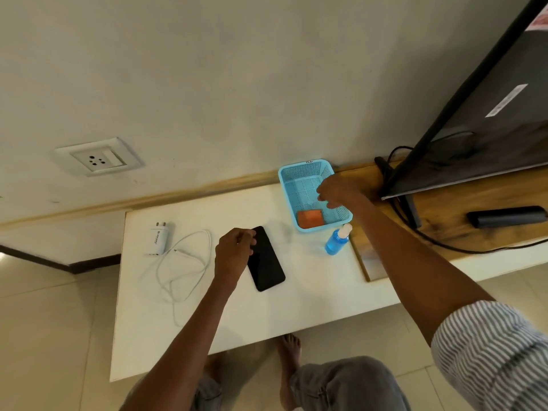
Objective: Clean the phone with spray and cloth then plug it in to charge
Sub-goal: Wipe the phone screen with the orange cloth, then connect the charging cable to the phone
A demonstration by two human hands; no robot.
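Crowding the phone [267, 259]: charger [158, 241], spray bottle [336, 241], basket [314, 197]; left hand [234, 253] pinches it, right hand [335, 191] relaxed.

Left hand [234, 253] covers the phone's [267, 262] top-left edge, so can't tell if the fingers [247, 237] actually grip it. TV [489, 114] runs off the right edge, charger [158, 240] logo's too tiny to read.

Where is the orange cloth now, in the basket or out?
In: the cloth lies on the floor of the basket, at its near end.
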